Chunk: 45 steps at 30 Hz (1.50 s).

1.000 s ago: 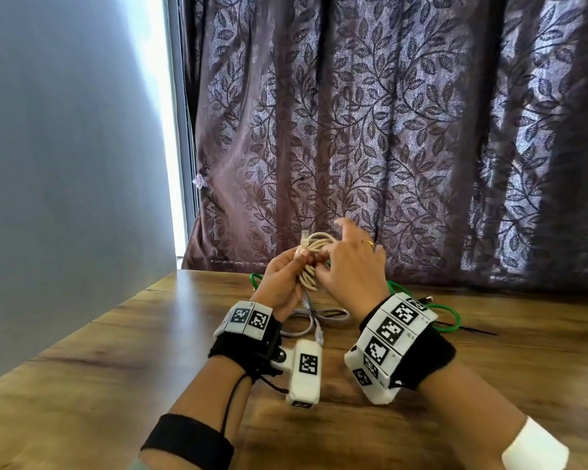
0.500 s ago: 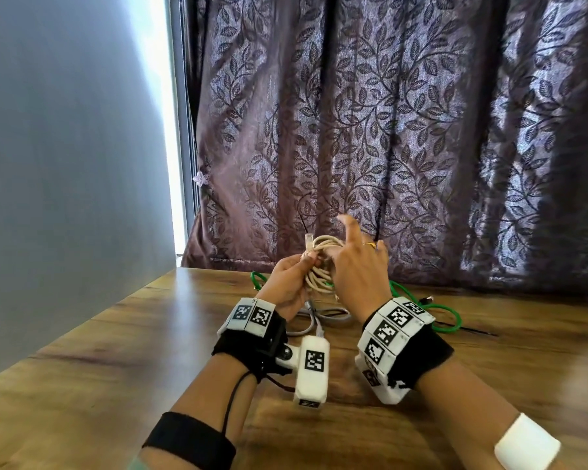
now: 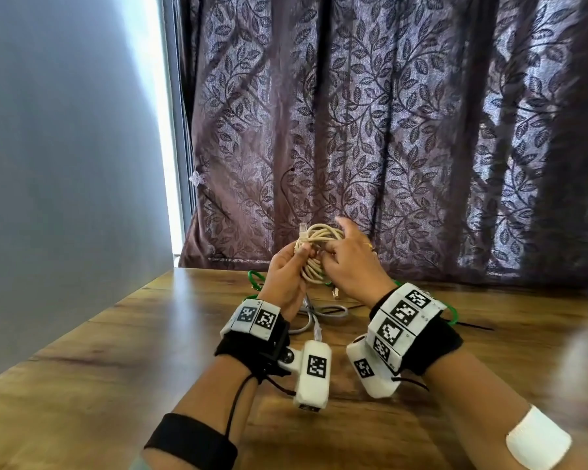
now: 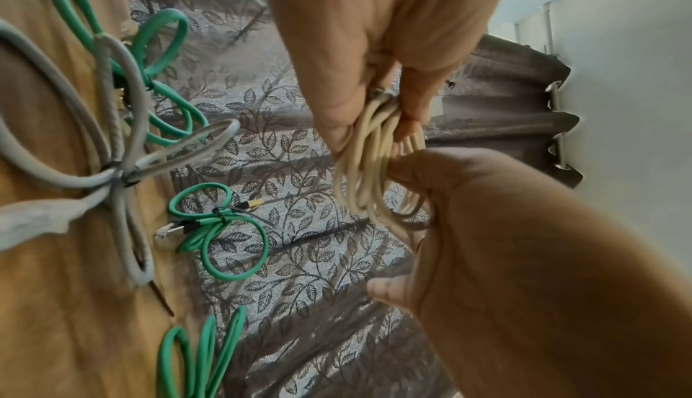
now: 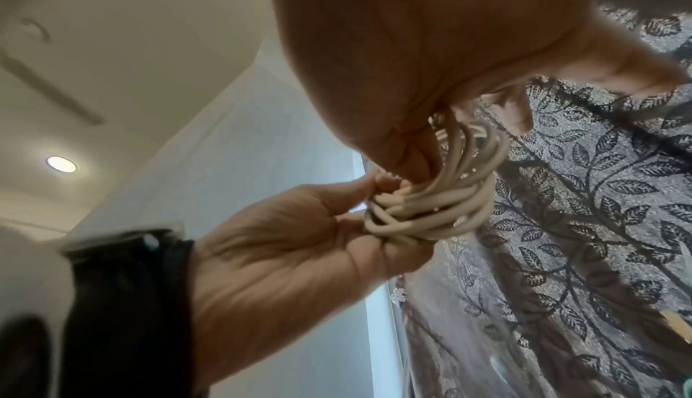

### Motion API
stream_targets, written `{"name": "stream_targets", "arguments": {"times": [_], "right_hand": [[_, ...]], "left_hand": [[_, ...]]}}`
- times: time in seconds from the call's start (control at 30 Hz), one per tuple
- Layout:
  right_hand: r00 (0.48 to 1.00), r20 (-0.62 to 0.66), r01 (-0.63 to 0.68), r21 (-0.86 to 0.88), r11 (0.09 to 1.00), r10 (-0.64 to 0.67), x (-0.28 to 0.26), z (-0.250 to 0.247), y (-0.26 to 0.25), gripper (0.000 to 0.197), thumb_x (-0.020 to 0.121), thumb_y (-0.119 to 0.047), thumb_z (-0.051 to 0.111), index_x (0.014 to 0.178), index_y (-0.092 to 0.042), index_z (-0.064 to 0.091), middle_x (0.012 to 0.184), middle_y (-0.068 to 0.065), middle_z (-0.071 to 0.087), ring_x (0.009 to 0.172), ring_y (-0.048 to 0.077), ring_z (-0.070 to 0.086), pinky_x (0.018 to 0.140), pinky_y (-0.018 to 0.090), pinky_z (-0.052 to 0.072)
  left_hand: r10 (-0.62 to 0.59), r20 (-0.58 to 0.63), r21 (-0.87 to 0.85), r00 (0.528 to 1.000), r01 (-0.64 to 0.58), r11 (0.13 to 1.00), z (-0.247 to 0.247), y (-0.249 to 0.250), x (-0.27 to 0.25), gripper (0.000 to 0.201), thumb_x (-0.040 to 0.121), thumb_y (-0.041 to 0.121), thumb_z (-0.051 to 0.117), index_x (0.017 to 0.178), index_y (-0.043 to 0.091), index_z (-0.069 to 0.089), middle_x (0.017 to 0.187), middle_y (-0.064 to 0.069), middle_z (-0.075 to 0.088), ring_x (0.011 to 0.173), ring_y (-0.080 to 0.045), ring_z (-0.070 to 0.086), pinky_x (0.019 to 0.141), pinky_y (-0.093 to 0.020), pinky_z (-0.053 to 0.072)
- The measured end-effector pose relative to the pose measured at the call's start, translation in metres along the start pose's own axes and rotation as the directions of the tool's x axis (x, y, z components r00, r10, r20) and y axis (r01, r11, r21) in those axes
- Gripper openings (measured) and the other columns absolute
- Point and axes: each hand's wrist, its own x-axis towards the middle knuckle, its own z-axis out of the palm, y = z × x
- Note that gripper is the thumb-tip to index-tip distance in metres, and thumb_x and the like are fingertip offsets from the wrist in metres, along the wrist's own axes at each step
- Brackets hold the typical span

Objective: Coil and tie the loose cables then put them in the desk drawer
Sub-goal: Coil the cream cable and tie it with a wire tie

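Observation:
A cream cable (image 3: pixel 319 247) wound into a coil is held up above the wooden desk (image 3: pixel 133 351). My left hand (image 3: pixel 302 254) grips the coil's left side, with the plug end sticking up by its thumb. My right hand (image 3: pixel 330 252) pinches the coil's middle from the right. A thin black strand (image 3: pixel 286 191) rises above the coil. The left wrist view has the coil (image 4: pixel 374 173) between my left hand (image 4: pixel 404 167) and right hand (image 4: pixel 382 114). In the right wrist view the loops (image 5: pixel 442 200) cross my left palm (image 5: pixel 299 241). No drawer is in view.
A tied grey cable (image 4: pixel 112 167) and tied green bundles (image 4: pixel 221 226) lie on the desk under my hands, the grey one (image 3: pixel 314 313) between my wrists. A leaf-patterned curtain (image 3: pixel 387 130) hangs behind the desk and a grey wall (image 3: pixel 65 164) stands to the left.
Both hands have edged slightly right and up with the coil. The thin black strand now stands higher above the coil. My right fingers have shifted on the loops.

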Motion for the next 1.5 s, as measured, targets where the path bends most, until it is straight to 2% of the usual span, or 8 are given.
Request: {"name": "stream_targets", "arguments": {"times": [0.2,0.37,0.53,0.63,0.83,1.13,1.3,1.5], "right_hand": [[0.987,0.062,-0.151,0.011,0.989,0.15,-0.007,0.0,-0.01,0.029,0.094,-0.031,0.043,0.101,-0.015,0.065,0.158,-0.006,-0.01,0.145,0.028,0.0,0.106,0.072,0.009],[0.982,0.095,-0.188,0.336,0.923,0.165,0.004,0.005,-0.001,0.026,0.092,-0.018,0.052,0.111,-0.014,0.069,0.147,0.012,0.027,0.136,0.031,0.029,0.115,0.04,0.022],[0.923,0.246,-0.372,0.761,0.531,0.296,-0.001,-0.002,-0.012,0.018,0.093,-0.013,0.054,0.099,-0.001,0.066,0.091,0.009,0.063,0.072,0.01,0.057,0.055,0.019,0.045],[0.916,0.18,-0.348,0.801,0.487,0.358,0.0,0.008,-0.011,0.013,0.09,-0.014,0.06,0.089,-0.006,0.07,0.078,0.005,0.064,0.066,0.01,0.057,0.05,0.017,0.046],[0.918,-0.329,-0.114,0.32,0.941,0.223,-0.002,0.017,-0.007,0.015,0.081,-0.014,0.066,0.085,-0.003,0.075,0.121,0.012,0.05,0.115,0.023,0.048,0.099,0.025,0.033],[0.983,-0.169,-0.091,-0.081,0.992,0.077,-0.011,0.013,-0.021,0.022,0.092,-0.022,0.045,0.097,-0.006,0.058,0.124,0.007,0.031,0.102,0.03,0.053,0.091,0.051,0.044],[0.997,-0.059,0.061,0.069,0.996,-0.057,-0.006,0.01,-0.016,0.023,0.093,-0.023,0.049,0.087,-0.004,0.06,0.122,0.01,0.035,0.101,0.024,0.052,0.083,0.015,0.031],[0.978,0.209,-0.057,0.255,0.965,0.003,-0.002,-0.002,-0.01,0.026,0.089,-0.02,0.057,0.063,-0.016,0.055,0.131,0.008,0.036,0.119,0.016,0.039,0.087,0.015,0.024]], "left_hand": [[-0.012,0.054,-0.054,0.998,0.015,0.998,-0.001,-0.002,-0.002,0.025,0.098,0.006,0.035,0.101,-0.001,0.058,0.08,-0.007,0.072,0.075,-0.012,0.068,0.071,-0.023,0.057],[-0.022,0.091,-0.065,0.996,0.028,0.997,-0.004,-0.003,-0.001,0.024,0.093,0.009,0.041,0.106,-0.002,0.059,0.082,-0.007,0.07,0.076,-0.012,0.067,0.072,-0.023,0.057],[-0.021,0.126,0.043,0.992,0.016,0.999,-0.008,-0.001,0.003,0.03,0.091,0.013,0.047,0.115,-0.004,0.055,0.093,-0.011,0.069,0.084,-0.015,0.067,0.078,-0.03,0.056],[0.008,0.111,0.168,0.994,-0.027,0.985,-0.009,-0.005,0.005,0.02,0.095,0.005,0.042,0.108,0.001,0.058,0.087,-0.007,0.069,0.077,-0.011,0.066,0.072,-0.024,0.056],[0.048,0.072,0.343,0.996,-0.07,0.937,-0.01,-0.011,0.008,0.016,0.098,0.006,0.038,0.1,0.007,0.054,0.087,-0.011,0.059,0.072,-0.01,0.059,0.068,-0.022,0.051],[0.154,0.049,0.706,0.987,-0.144,0.693,-0.023,-0.005,0.013,0.012,0.098,0.019,0.045,0.086,0.022,0.046,0.08,0.0,0.052,0.075,-0.012,0.049,0.076,-0.037,0.041],[0.238,-0.004,0.745,0.971,-0.156,0.649,-0.034,-0.002,0.014,0.016,0.09,0.034,0.047,0.079,0.024,0.041,0.074,0.002,0.048,0.07,-0.016,0.046,0.072,-0.04,0.039],[0.27,-0.091,0.719,0.959,-0.124,0.684,-0.043,-0.006,0.018,0.022,0.078,0.048,0.047,0.08,0.026,0.048,0.075,0.0,0.052,0.077,-0.022,0.048,0.075,-0.043,0.041]]}}
